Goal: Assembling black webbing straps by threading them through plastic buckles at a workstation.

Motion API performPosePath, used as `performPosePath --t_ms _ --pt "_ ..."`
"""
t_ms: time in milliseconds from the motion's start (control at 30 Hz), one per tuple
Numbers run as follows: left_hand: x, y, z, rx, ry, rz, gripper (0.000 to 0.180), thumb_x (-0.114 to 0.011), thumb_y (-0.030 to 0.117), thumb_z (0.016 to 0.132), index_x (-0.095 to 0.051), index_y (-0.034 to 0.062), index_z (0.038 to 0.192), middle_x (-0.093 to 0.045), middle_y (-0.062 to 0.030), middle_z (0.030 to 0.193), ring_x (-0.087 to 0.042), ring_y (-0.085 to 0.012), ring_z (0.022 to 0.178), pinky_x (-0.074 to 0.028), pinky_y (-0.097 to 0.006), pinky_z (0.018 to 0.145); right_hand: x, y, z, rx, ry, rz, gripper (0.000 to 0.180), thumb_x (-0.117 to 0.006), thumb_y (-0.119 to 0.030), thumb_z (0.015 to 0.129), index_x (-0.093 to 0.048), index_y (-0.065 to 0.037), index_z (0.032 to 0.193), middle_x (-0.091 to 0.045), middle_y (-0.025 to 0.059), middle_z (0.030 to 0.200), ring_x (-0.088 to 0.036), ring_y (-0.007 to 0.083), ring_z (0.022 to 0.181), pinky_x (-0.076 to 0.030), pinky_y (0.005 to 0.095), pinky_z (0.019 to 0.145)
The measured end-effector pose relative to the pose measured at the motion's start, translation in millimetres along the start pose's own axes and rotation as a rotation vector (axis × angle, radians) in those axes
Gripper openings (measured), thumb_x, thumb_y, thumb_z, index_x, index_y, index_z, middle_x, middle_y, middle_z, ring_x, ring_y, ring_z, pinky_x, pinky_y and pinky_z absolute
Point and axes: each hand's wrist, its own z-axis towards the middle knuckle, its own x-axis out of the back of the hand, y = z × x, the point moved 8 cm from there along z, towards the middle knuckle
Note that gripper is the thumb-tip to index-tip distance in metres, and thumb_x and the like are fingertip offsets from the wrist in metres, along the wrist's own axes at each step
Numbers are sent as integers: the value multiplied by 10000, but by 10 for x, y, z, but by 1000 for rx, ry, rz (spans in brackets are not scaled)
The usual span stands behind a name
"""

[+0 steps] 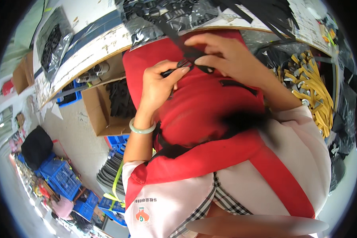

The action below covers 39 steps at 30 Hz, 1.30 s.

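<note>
Over the lap of a red apron [194,103], both hands meet at the near edge of the table. My left hand [159,81] is closed, thumb and fingers pinching a small black plastic buckle [183,63]. Against it, my right hand [224,55] grips a black webbing strap [170,31] between thumb and fingers. The strap runs up and away towards the table, and part of it is blurred. Fingers hide how far the strap passes through the buckle. A pale bangle [142,127] circles my left wrist.
Ahead on the worn white table [103,43] lies a clear bag of black buckles [166,16]. Black straps [273,16] spread at the far right. Yellow straps [309,87] hang in a heap below right. A cardboard box [95,113] and blue crates [59,178] stand at left.
</note>
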Motion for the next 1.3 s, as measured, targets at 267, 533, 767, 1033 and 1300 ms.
performPosePath --t_ms 267,533,767,1033,1300 --pt "160 -144 -47 3 87 -213 117 -721 42 817 -703 -8 922 -614 -2 683 -513 -34 507 -376 -182 442 -517 542 165 -279 -138 381 187 -564 -237 947 -574 -54 988 -546 -6 612 -394 18 411 -276 176 375" --pt "189 -215 -35 -37 211 -343 111 -702 25 829 -695 -9 935 -607 -2 657 -502 -35 493 -378 -175 444 -676 580 44 -421 -185 653 219 -559 -255 949 -558 -37 969 -594 47 639 -405 45 392 -301 199 354" --pt "199 -150 -106 -130 250 -184 98 -694 -9 818 -692 -7 916 -608 -4 727 -520 -33 550 -390 -181 475 -814 610 -3 -478 -189 1010 185 -552 -236 954 -551 -52 934 -592 23 724 -400 25 444 -279 186 395" --pt "233 42 -149 -398 303 53 146 -689 -45 787 -681 -15 930 -615 -39 766 -557 -80 659 -444 -213 587 -843 627 11 -487 -160 1102 149 -564 -209 942 -557 -62 929 -579 -2 760 -368 14 462 -263 178 416" --pt "256 97 -168 -484 326 179 154 -690 -51 777 -686 -14 927 -640 -65 783 -583 -107 673 -463 -226 608 -823 652 -21 -496 -146 1116 158 -580 -202 926 -578 -45 908 -578 15 743 -343 22 455 -249 189 417"
